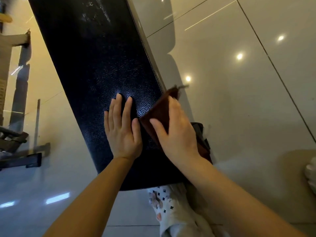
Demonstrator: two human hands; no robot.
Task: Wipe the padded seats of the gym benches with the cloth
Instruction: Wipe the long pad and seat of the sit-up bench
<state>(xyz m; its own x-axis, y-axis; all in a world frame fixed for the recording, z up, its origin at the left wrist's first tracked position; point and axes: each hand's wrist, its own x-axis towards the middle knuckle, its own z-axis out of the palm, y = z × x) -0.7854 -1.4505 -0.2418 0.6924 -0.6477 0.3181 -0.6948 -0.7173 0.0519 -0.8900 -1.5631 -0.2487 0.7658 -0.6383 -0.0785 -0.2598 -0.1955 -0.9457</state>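
Patterned trouser leg point(168, 207) nearest, below seat point(95, 65). Left hand point(122, 127) flat on pad, fingers straight. Right hand point(176, 132) flat, pressing brown cloth point(159, 113) at seat's right edge (cloth partly hidden). Glossy floor point(239, 100), bench frame point(20, 158) left.

The long padded bench seat point(95, 69) is black with a pebbled leather-like grain, paler streaks at its far end and a whitish sheen near the middle. The folded cloth point(159, 115) on its right edge is dark reddish-brown. The glossy tiled floor point(239, 108) is pale grey-white with thin dark grout lines, tinted yellow on the left, and the near garment point(165, 207) is white with small dark diamond marks and orange spots.
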